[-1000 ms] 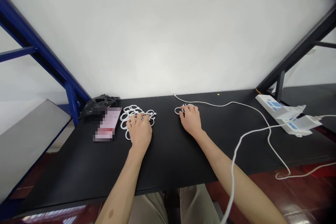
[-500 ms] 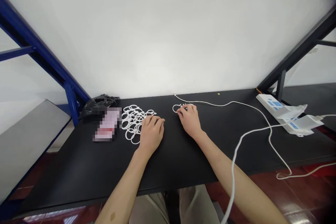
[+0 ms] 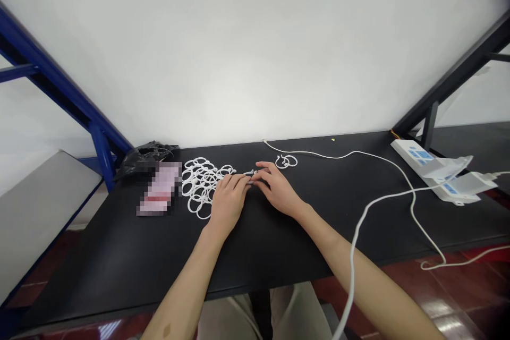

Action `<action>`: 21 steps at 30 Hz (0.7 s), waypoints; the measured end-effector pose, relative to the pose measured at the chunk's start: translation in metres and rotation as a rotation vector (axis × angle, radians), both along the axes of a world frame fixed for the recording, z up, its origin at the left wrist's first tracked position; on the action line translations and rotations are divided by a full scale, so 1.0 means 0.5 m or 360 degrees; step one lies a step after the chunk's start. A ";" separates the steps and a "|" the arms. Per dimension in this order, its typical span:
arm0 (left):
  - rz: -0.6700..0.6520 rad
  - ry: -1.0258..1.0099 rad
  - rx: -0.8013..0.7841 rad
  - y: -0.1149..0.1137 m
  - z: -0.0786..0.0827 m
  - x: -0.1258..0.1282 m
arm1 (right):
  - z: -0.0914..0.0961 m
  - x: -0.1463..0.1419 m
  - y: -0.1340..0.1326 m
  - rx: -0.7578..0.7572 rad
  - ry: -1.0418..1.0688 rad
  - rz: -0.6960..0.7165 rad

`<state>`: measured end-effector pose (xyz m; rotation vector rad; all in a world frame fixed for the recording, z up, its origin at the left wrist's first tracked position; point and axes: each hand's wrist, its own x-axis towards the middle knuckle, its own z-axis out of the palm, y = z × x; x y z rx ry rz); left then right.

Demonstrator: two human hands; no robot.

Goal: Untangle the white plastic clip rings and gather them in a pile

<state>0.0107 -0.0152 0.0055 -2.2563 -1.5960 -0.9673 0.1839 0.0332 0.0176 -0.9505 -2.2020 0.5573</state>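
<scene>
Loose white plastic rings, which look like curtain rings point(image 3: 197, 183), lie heaped on the black table beside my left hand point(image 3: 229, 199). That hand rests palm down at the heap's right edge, its fingers bent and close together over a white ring. My right hand point(image 3: 277, 188) meets it from the right, thumb and fingertips pinching the end of the same ring point(image 3: 250, 173), mostly hidden under the fingers. Beyond my right hand, a small group of white rings point(image 3: 286, 161) lies apart from the heap.
A pixelated pink item point(image 3: 161, 188) and a crumpled black plastic bag point(image 3: 145, 156) lie left of the heap. White cable point(image 3: 353, 255) loops across the right side, passing over my right forearm in view. A white power strip point(image 3: 434, 170) with adapters sits far right.
My right hand has come left and nearer from the small group to my left fingertips, leaving those rings uncovered. My left hand stays near the heap, where a ring now shows between both hands.
</scene>
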 end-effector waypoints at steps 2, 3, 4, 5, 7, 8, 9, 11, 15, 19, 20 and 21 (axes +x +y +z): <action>0.0019 -0.0012 0.0001 0.002 0.000 -0.002 | 0.005 -0.001 -0.004 -0.0059 0.0063 0.0034; 0.0018 -0.0030 0.0007 0.002 -0.001 -0.002 | 0.006 -0.003 -0.005 -0.0099 0.0110 0.0045; 0.0008 -0.0056 0.0015 0.002 -0.001 -0.003 | 0.008 -0.005 -0.006 -0.0153 0.0177 0.0044; -0.0013 -0.0088 0.0023 0.001 -0.001 -0.004 | 0.009 -0.007 -0.005 -0.0217 0.0257 0.0028; -0.0097 -0.0162 0.0036 -0.002 -0.001 -0.003 | 0.011 -0.010 -0.001 -0.0356 0.0405 -0.0035; -0.0154 -0.0203 0.0045 -0.004 -0.001 -0.001 | 0.012 -0.009 0.003 -0.0430 0.0441 -0.0069; -0.0210 -0.0245 0.0057 -0.007 0.000 0.002 | 0.014 -0.008 0.006 -0.0518 0.0451 -0.0081; -0.0309 -0.0327 0.0065 -0.013 0.002 0.010 | 0.019 -0.002 0.014 -0.0744 0.0479 -0.0018; -0.0456 -0.0502 -0.0037 -0.023 0.009 0.030 | 0.030 0.014 0.023 -0.1178 0.0787 0.0145; -0.0583 -0.0588 -0.0186 -0.028 0.014 0.042 | 0.036 0.024 0.025 -0.1256 0.0736 0.0230; -0.0589 -0.0601 -0.0204 -0.028 0.016 0.043 | 0.036 0.026 0.025 -0.1230 0.0656 0.0221; -0.0588 -0.0614 -0.0214 -0.029 0.017 0.043 | 0.035 0.026 0.025 -0.1204 0.0582 0.0204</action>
